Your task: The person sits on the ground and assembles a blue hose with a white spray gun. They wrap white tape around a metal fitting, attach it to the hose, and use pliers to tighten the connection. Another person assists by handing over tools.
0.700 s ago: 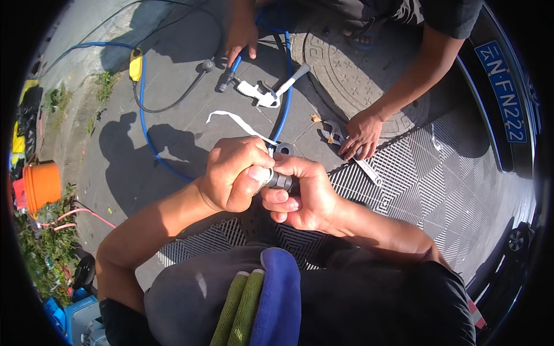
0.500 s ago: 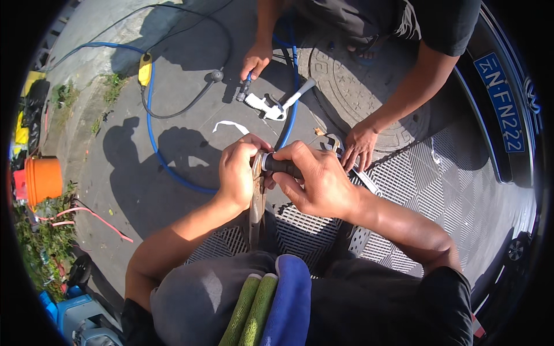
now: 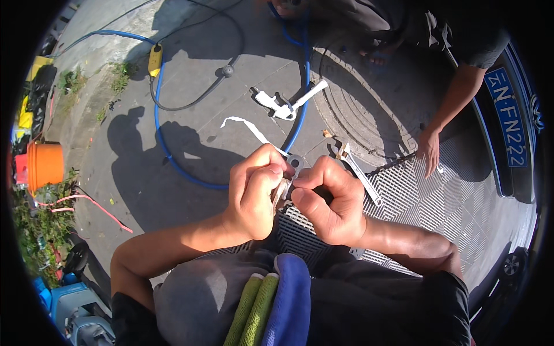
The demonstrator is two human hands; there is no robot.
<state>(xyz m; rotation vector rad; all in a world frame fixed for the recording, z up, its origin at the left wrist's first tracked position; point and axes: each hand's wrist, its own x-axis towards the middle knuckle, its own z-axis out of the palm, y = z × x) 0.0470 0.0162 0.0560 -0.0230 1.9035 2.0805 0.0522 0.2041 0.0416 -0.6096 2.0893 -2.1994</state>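
Note:
In the middle, my left hand (image 3: 254,190) is closed on worn, brownish metal pliers (image 3: 281,195), mostly hidden by the fingers. My right hand (image 3: 330,202) is closed beside it, thumb and curled forefinger pinching a hose fitting. The grey round end of this fitting (image 3: 295,162), with a dark hole, shows between both hands; its rest is hidden. A thin white strip (image 3: 248,127) lies on the ground just beyond my left hand. Farther off lies a white spray gun (image 3: 283,108). An adjustable wrench (image 3: 363,177) rests right of my right hand.
A co-worker's hand (image 3: 428,151) reaches down at the right, near a car's rear (image 3: 502,121). A blue hose (image 3: 158,115) loops across the paving beside a cable with a yellow box (image 3: 154,59). An orange bucket (image 3: 46,164) stands left; folded towels (image 3: 285,300) lie over my lap.
My hands have turned the fitting, so its round end now shows and the pliers' handles are hidden. The co-worker's hands have left the spray gun and the wrench.

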